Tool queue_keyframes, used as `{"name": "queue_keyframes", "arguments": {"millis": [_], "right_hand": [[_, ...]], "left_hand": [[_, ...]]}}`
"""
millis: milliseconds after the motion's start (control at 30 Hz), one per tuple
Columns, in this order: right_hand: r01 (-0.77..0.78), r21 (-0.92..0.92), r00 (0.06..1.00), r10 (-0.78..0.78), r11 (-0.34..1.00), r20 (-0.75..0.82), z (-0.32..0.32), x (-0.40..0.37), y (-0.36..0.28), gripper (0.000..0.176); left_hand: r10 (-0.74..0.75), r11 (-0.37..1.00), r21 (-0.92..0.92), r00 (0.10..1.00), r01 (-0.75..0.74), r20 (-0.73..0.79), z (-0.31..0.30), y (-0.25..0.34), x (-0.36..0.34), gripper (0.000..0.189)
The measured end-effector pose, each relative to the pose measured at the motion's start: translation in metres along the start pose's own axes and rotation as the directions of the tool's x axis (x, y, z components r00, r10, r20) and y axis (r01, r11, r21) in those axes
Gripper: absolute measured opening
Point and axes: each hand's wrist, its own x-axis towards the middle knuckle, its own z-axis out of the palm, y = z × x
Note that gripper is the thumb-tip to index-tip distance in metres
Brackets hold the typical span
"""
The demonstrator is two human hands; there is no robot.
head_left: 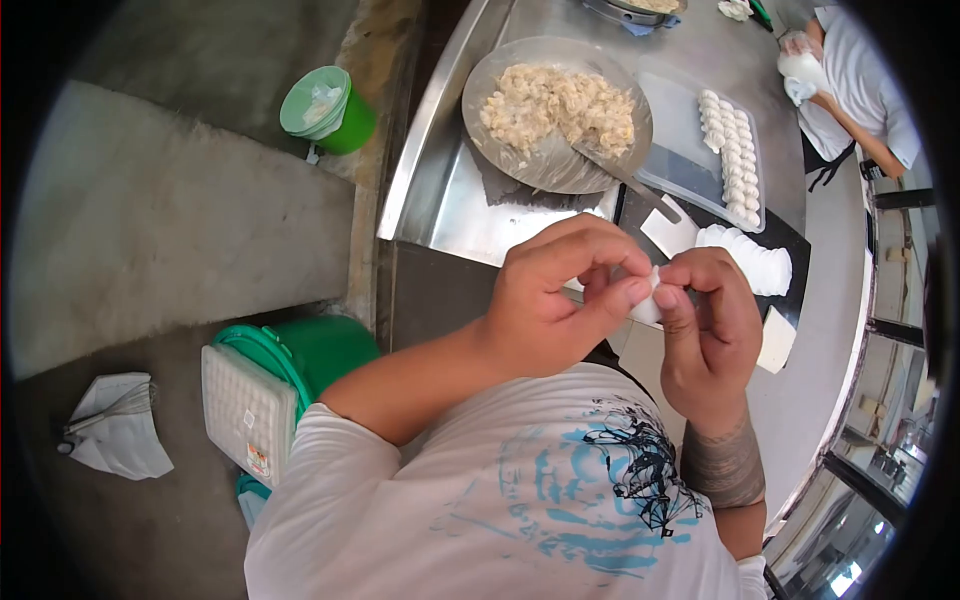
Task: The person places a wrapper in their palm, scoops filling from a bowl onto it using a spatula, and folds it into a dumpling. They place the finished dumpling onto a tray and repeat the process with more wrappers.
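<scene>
on the left, near side, a pale item (pixel 120 430) lies on the floor, its kind unclear. just right of it, a clear box (pixel 245 410) leans against a green tub (pixel 335 350), and farther off a green bucket (pixel 352 122) stands by the metal counter (pixel 432 205). toward the far middle, a wide bowl (pixel 560 178) on the counter holds a lumpy, pale filling (pixel 570 105); a long-handled utensil (pixel 635 185) rests in it, handle toward you and to the right.

near the middle, your left hand (pixel 570 295) is closed at the fingertips, gripping a small white piece of dough (pixel 651 292). your right hand (pixel 710 325) meets it from the right, thumb and fingers pinching the same piece. you have it raised in front of your shirt (pixel 530 480), between both hands.

beyond your right hand, round white wrappers (pixel 765 266) lie overlapping in a row. farther back, right of the bowl, a clear tray (pixel 685 178) holds white dumplings (pixel 740 165) lined up along its right side. at the far right, another person (pixel 868 85) has both hands on a white item, which you can't make out clearly.
</scene>
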Motion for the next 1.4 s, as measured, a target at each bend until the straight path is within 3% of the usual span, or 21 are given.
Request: {"name": "queue_keyframes", "arguments": {"millis": [67,167,200,267,300,333,400,433,533,633,733,800,833,967,1133,1233,1333,1400], "right_hand": [[-0.079,0.125,0.993,0.090,0.989,-0.082,0.007,0.000,0.002,0.012],[0.085,-0.081,0.995,-0.088,0.993,-0.037,-0.007,0.010,0.011,0.014],[0.153,-0.164,0.988,-0.157,0.975,-0.012,-0.015,0.012,0.016,0.013],[0.185,-0.201,0.978,-0.200,0.962,-0.057,-0.027,0.012,0.024,0.017],[0.232,-0.218,0.966,-0.251,0.948,-0.061,-0.035,0.011,0.030,0.020],[0.280,-0.231,0.952,-0.301,0.932,-0.061,-0.042,0.010,0.038,0.023],[0.384,-0.309,0.912,-0.410,0.870,-0.022,-0.067,0.007,0.059,0.031],[0.389,-0.347,0.915,-0.403,0.854,0.034,-0.080,0.001,0.071,0.035],[0.364,-0.356,0.931,-0.342,0.860,0.126,-0.121,0.001,0.081,0.055],[0.211,-0.118,0.977,-0.212,0.970,0.007,-0.154,-0.014,0.096,0.075],[-0.094,-0.005,0.992,0.093,0.996,-0.087,-0.184,-0.041,0.121,0.050],[-0.394,0.190,0.914,0.405,0.899,-0.020,-0.193,-0.063,0.144,0.034],[-0.402,0.227,0.899,0.430,0.887,-0.088,-0.187,-0.056,0.132,0.016],[-0.310,0.532,0.899,0.424,0.787,-0.104,-0.174,-0.050,0.137,0.012],[-0.375,0.450,0.905,0.425,0.810,-0.010,-0.187,-0.045,0.156,0.015],[-0.442,0.389,0.889,0.452,0.808,0.072,-0.203,-0.048,0.171,0.023],[-0.483,0.322,0.868,0.494,0.814,0.053,-0.216,-0.068,0.200,0.034],[-0.516,0.333,0.836,0.548,0.789,-0.003,-0.224,-0.083,0.213,0.037]], "left_hand": [[-0.010,0.998,0.064,0.998,0.007,0.057,-0.009,0.004,0.008,0.021],[-0.006,0.999,0.045,0.989,-0.001,0.145,-0.015,0.003,0.023,0.020],[0.044,0.997,0.065,0.991,-0.053,0.126,-0.012,-0.004,0.027,0.028],[-0.158,0.969,-0.181,0.986,0.166,0.062,0.007,-0.018,0.030,0.037],[-0.493,0.772,-0.370,0.854,0.517,0.166,0.013,-0.013,0.030,0.042],[-0.599,0.488,-0.536,0.711,0.689,0.368,0.014,-0.018,0.034,0.041],[-0.604,0.166,-0.593,0.557,0.788,0.570,0.042,-0.024,0.048,0.040],[-0.581,0.167,-0.624,0.587,0.764,0.563,0.051,-0.031,0.051,0.036],[-0.598,0.353,-0.547,0.632,0.759,0.492,0.079,-0.043,0.072,0.036],[-0.579,0.432,-0.508,0.661,0.745,0.477,0.098,-0.049,0.086,0.039],[-0.552,0.556,-0.458,0.721,0.693,0.419,0.120,-0.055,0.095,0.045],[-0.548,0.630,-0.423,0.758,0.652,0.353,0.136,-0.058,0.098,0.046],[-0.574,0.639,-0.411,0.759,0.650,0.308,0.147,-0.058,0.099,0.049],[-0.515,0.767,-0.309,0.827,0.563,0.227,0.185,-0.068,0.100,0.047],[-0.478,0.839,-0.188,0.857,0.510,0.194,0.206,-0.080,0.105,0.045],[-0.562,0.789,-0.182,0.809,0.587,0.171,0.207,-0.095,0.112,0.045],[-0.565,0.823,-0.006,0.820,0.567,0.093,0.196,-0.123,0.138,0.044],[-0.472,0.846,0.305,0.880,0.437,0.049,0.185,-0.153,0.166,0.044]]}}
